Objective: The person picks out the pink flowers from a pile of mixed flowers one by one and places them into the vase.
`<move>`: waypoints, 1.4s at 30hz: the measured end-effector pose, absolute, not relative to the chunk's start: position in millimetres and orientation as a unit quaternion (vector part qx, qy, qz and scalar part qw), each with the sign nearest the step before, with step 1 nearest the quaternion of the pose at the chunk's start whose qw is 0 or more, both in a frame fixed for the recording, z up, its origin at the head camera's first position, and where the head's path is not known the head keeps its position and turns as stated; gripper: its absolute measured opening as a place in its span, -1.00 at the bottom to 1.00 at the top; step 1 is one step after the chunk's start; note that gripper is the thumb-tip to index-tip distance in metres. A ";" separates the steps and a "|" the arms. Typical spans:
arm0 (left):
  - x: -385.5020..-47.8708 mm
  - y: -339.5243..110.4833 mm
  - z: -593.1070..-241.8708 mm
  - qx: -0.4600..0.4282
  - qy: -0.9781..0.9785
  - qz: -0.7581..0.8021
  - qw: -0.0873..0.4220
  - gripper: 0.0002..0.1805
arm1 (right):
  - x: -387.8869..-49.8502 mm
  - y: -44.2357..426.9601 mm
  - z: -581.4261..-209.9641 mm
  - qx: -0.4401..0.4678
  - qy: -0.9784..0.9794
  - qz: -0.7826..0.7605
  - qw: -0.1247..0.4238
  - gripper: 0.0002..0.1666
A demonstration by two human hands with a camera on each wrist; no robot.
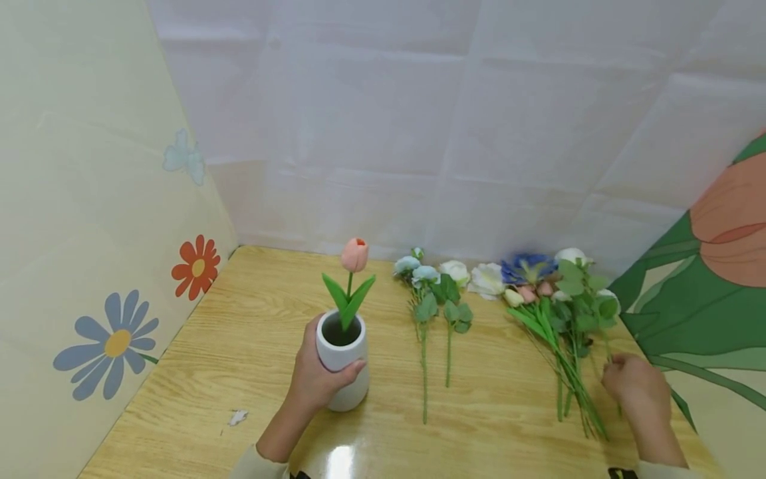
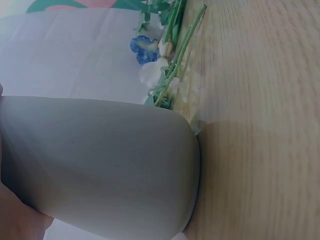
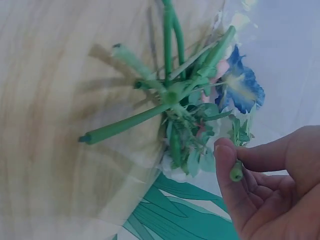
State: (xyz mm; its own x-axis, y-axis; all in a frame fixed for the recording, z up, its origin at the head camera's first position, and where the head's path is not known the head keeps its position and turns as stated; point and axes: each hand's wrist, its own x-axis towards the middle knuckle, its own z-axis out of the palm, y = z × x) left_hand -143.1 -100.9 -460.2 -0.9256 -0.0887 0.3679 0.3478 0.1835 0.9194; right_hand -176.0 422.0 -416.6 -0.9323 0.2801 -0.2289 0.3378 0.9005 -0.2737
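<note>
A white vase [image 1: 341, 359] stands on the wooden table, holding one pink tulip [image 1: 355, 256] with two green leaves. My left hand [image 1: 320, 372] grips the vase from its left side, thumb across the front. In the left wrist view the vase wall [image 2: 100, 160] fills much of the picture. At the right of the table, my right hand [image 1: 637, 389] pinches a green flower stem [image 3: 236, 171] between thumb and forefinger. Leaves [image 1: 598, 309] hang around its upper part, and I cannot tell exactly which bloom belongs to it. Beside this hand lies a pile of flowers [image 1: 562, 359].
Blue flowers [image 1: 426, 274] and a white flower [image 1: 455, 271] on stems lie right of the vase. A large blue flower [image 1: 529, 268] tops the right pile. Near the left front is a small whitish scrap [image 1: 237, 417]. A pale curtain [image 1: 359, 133] closes the back.
</note>
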 end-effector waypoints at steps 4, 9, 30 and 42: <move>-142.9 -100.8 -459.5 -0.086 -0.749 -0.634 0.170 0.01 | -176.0 416.5 -410.8 0.173 0.967 -0.163 0.093 -0.35; -142.3 -100.4 -457.8 -0.085 -0.749 -0.636 0.167 0.00 | -174.8 408.0 -404.2 0.174 0.968 -0.168 0.061 -0.38; -141.7 -100.7 -458.8 -0.098 -0.751 -0.625 0.186 0.00 | -172.0 355.5 -399.5 0.107 0.979 -0.171 -0.039 -0.47; -141.8 -100.5 -457.9 -0.094 -0.753 -0.622 0.190 0.00 | -175.4 312.4 -406.2 0.076 0.975 -0.206 -0.042 -0.49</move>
State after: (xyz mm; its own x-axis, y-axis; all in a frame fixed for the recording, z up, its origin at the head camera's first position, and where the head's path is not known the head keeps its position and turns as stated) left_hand -141.8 -100.5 -457.9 -0.9098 -0.0946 0.4042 0.3790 0.2078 0.9017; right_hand -175.4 312.4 -406.2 -0.9850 0.1649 0.0513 0.1300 0.9033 -0.4088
